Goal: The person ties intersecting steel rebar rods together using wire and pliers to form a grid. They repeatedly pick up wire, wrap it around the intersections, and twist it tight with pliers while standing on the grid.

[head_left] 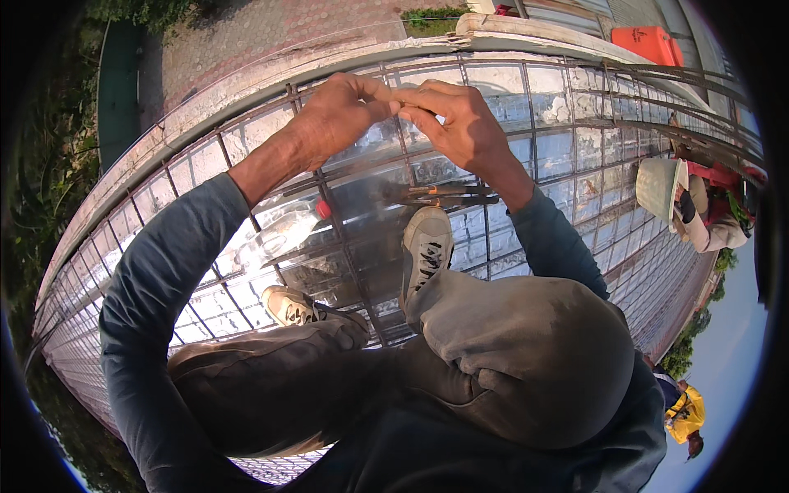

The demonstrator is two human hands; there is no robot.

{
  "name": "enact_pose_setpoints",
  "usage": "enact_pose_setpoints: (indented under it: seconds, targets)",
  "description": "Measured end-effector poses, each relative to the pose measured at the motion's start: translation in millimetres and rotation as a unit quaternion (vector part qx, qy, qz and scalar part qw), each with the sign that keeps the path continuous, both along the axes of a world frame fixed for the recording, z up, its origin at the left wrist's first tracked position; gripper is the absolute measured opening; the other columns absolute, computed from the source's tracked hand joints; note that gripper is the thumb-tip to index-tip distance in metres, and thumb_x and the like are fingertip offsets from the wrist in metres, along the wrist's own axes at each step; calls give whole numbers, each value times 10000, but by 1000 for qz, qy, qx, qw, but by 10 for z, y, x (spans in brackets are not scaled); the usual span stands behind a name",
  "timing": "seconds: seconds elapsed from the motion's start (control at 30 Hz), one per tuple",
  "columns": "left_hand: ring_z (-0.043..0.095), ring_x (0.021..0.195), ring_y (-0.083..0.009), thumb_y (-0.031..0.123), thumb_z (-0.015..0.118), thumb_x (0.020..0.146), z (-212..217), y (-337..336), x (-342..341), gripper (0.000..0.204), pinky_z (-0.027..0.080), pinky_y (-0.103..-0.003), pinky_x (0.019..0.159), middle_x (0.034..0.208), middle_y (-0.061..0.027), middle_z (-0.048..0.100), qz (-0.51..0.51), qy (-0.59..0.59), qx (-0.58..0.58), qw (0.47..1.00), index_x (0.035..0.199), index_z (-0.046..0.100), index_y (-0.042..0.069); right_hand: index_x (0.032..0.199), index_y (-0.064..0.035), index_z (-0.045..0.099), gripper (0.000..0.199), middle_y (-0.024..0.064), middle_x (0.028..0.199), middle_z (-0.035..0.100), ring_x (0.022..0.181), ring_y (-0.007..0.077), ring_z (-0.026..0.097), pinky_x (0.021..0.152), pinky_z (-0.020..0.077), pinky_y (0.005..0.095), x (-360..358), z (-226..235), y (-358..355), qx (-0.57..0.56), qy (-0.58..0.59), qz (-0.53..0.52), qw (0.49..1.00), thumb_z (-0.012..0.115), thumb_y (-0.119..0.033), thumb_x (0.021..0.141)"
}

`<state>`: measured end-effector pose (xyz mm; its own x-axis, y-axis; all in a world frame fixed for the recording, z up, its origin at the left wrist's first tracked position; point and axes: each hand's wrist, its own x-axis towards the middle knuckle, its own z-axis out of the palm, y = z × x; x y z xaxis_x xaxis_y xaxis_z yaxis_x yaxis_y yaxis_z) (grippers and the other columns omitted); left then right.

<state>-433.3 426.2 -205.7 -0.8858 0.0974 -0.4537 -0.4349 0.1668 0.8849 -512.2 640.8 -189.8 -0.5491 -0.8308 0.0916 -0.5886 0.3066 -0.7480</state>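
Observation:
Above a grid of steel reinforcing bars (342, 246), my left hand (345, 107) and my right hand (460, 123) meet at the fingertips. Both are closed in a pinch near a crossing of the bars. Whatever lies between the fingers is too small to make out. Below the hands, a dark hand tool with orange bands on its handles (456, 200) rests on the mesh beside the toe of my right shoe (428, 246). A clear plastic bottle with a red cap (283, 232) lies to the left, between my hands and my left shoe (288, 306).
Beyond the mesh runs a pale concrete edge (271, 70), with paving (246, 49) lower down. Loose long bars (682, 78) stretch along the right. A red container (647, 45) stands far right. One person in pale headwear (657, 189) crouches at right; another wears yellow (687, 413).

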Motion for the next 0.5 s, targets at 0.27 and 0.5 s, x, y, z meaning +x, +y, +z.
enact_pose_setpoints:
  seconds: [0.27, 0.5]
  targets:
    - [616, 752, -133, 183, 698, 1017, 98, 104, -546, 222, 543, -322, 703, 923, -75, 732, 34, 42, -79, 995, 1113, 773, -3, 953, 0, 788, 162, 107, 789, 751, 647, 206, 676, 627, 525, 347, -672, -112, 202, 22, 13, -183, 983, 752, -154, 917]
    - [747, 765, -313, 124, 705, 911, -445, 657, -1238, 199, 582, -394, 756, 834, -220, 752, 212, 140, -116, 960, 1050, 801, 20, 844, -64, 805, 192, 100, 717, 749, 633, 241, 698, 627, 541, 384, -1503, -585, 320, 87, 33, -283, 954, 815, -254, 869]
